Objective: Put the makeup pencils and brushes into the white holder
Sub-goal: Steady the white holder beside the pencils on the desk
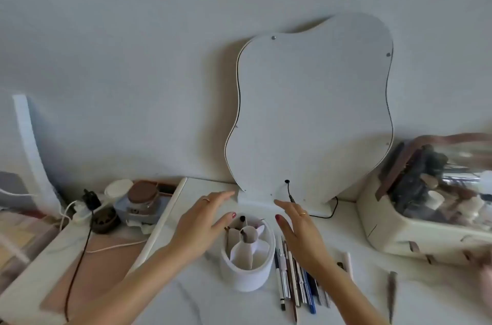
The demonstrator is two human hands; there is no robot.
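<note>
Head view: the white holder stands upright on the white table, in front of the foot of the wavy-edged mirror, which leans against the wall. The holder's mouth faces up and is split into fan-shaped sections around a central tube; a few dark-tipped pieces already stand in the sections farthest from the camera, though what they are is too blurred to tell.

The left hand hovers just left of the holder's rim, fingers spread and slightly curved, holding nothing. The right hand hovers just right of the rim, also empty, fingers loosely together with the palm turned inward. With both flanking the holder this way, they look poised to steady or shift it, not to pick anything up yet; that is a judgement from their posture.

The makeup pencils lie flat on the table just right of the holder, partly under the right wrist, bundled side by side. Their long axes run roughly from the mirror toward the camera, fanning slightly rightward at the near ends; which end is the tip I cannot tell. Farther right of the holder lie a white stick and a thin dark tool, both also lengthwise toward the camera. Most of the loading seems not yet done.
</note>
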